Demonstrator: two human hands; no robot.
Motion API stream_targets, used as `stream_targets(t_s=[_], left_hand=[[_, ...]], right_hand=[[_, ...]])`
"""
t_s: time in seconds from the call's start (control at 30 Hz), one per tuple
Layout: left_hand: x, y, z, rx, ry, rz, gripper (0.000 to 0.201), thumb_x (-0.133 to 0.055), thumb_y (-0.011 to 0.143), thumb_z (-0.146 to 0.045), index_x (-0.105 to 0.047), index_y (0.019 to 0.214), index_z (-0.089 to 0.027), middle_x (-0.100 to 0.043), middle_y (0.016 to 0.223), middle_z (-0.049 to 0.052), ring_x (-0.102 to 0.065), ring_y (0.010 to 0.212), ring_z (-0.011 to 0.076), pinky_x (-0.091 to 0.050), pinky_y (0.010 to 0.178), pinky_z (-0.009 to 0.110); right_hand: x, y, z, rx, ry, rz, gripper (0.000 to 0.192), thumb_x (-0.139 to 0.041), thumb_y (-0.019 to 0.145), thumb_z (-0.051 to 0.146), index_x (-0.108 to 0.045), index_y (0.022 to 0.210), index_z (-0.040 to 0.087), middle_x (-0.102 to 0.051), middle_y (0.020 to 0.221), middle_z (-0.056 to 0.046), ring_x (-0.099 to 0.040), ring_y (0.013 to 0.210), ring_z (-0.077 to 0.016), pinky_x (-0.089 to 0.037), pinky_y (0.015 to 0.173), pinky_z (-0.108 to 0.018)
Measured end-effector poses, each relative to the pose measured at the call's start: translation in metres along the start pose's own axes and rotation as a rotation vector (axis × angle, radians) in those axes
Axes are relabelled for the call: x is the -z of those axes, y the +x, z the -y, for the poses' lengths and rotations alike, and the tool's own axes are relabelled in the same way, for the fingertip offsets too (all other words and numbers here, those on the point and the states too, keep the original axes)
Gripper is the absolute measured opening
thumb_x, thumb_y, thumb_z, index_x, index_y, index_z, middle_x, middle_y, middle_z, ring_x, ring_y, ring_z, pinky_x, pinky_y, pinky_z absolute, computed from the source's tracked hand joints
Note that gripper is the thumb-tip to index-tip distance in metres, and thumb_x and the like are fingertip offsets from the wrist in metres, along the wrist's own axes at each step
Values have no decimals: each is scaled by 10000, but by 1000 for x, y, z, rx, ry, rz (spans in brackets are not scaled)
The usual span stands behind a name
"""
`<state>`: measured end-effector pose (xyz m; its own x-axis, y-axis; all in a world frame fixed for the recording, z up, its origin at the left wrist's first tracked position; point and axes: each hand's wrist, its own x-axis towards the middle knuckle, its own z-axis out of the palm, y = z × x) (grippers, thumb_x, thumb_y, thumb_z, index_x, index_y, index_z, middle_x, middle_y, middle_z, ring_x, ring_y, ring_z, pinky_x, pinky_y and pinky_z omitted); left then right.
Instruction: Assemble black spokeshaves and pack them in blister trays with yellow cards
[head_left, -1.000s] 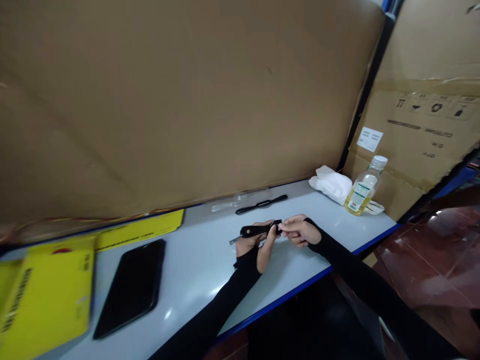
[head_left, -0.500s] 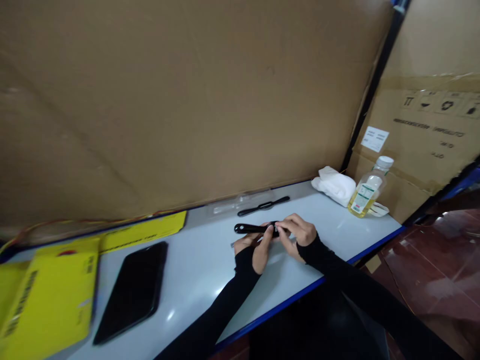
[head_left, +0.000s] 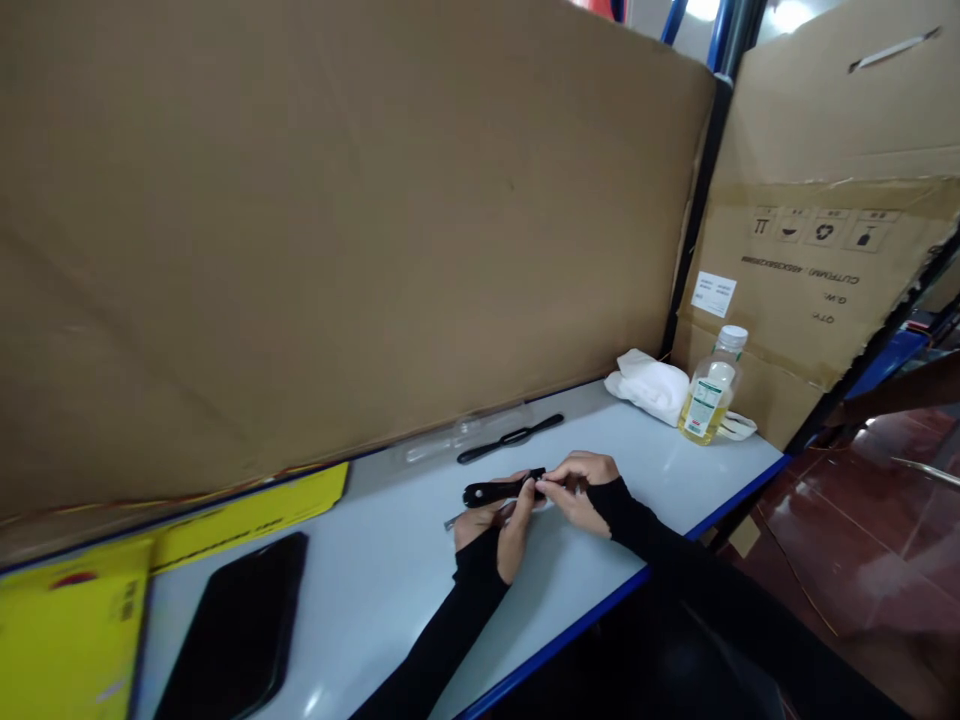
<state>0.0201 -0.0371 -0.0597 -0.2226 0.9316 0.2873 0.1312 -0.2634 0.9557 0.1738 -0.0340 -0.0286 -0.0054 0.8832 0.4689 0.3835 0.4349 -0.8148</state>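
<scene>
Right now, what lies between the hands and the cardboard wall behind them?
In the head view, a thin black strap and a clear plastic sleeve lie on the white table.

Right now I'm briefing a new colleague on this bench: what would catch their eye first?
Both hands, left hand and right hand, meet on a slim black part mid-table. A yellow-liquid bottle stands far right beside a white cloth; a black phone lies near left.

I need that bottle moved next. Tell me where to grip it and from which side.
Grip the bottle around its body, just below the white cap, coming from the front edge of the table. It stands upright; the white cloth crowds its left and the cardboard box is close behind.
</scene>
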Motion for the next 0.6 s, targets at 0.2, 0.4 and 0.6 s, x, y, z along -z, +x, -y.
stream_targets(t_s=[0.2,0.4,0.6], left_hand=[[-6,-4,-8,-140,-77,22,350,-770,840,-499,-814,924,-162,-785,957,95,-758,663,187,-656,672,308],[-5,-4,-22,-43,-81,76,278,-802,818,-417,-824,911,-156,-792,898,108,-774,705,214,-648,684,304],[-9,9,-14,289,-331,10,404,-874,702,-456,-778,873,-103,-787,768,108,-760,576,237,-616,541,293]], right_hand=[[14,11,10,-457,291,196,480,-854,626,609,-677,667,165,-591,513,24,-461,370,-75,-332,370,-206],[19,13,13,-552,291,308,543,-853,608,653,-595,669,180,-511,452,62,-364,301,-52,-247,312,-184],[4,21,14,-281,223,143,434,-855,683,508,-715,924,176,-683,817,-20,-525,429,-72,-451,405,-219]])
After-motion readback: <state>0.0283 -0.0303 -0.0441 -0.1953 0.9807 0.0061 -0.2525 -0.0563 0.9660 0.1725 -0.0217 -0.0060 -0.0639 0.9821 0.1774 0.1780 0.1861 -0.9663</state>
